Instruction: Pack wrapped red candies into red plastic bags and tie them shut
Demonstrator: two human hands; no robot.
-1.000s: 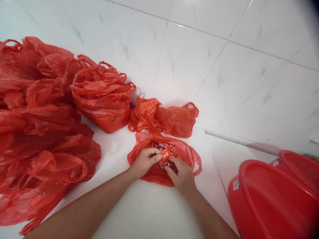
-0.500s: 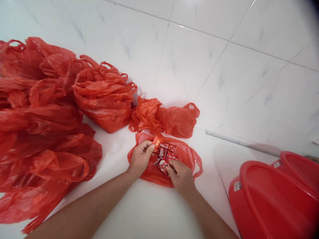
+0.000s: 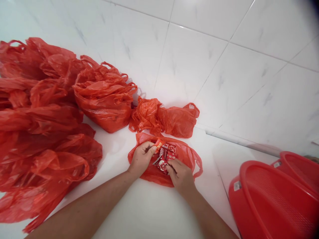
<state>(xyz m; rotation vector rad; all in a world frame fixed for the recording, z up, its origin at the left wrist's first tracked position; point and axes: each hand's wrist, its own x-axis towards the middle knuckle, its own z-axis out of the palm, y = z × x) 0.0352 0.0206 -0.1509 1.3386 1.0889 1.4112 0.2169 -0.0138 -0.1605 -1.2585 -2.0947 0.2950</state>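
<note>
My left hand (image 3: 142, 156) pinches a small orange-red packet with yellow lettering (image 3: 159, 145) between thumb and fingers. My right hand (image 3: 181, 174) is closed on the edge of a dark red packet with white print (image 3: 161, 165). Both hands are over a red plastic bag (image 3: 147, 173) spread on the white table, one handle loop lying out to the right. Between the hands, other red printed packets (image 3: 171, 148) lie on or in the bag; I cannot tell which. My right fingertips hide part of the dark red packet.
Full-looking red plastic bags (image 3: 104, 99) are heaped along the left. Behind the spread bag, a crumpled red bag (image 3: 147, 114) and a flatter red bag (image 3: 178, 121) rest near the tiled wall (image 3: 199, 59). Red plastic baskets (image 3: 276, 199) stand at the right.
The dark red packet in my right hand has shifted slightly left and tilted. The orange-red packet in my left hand has turned a little. The bags and baskets stay put.
</note>
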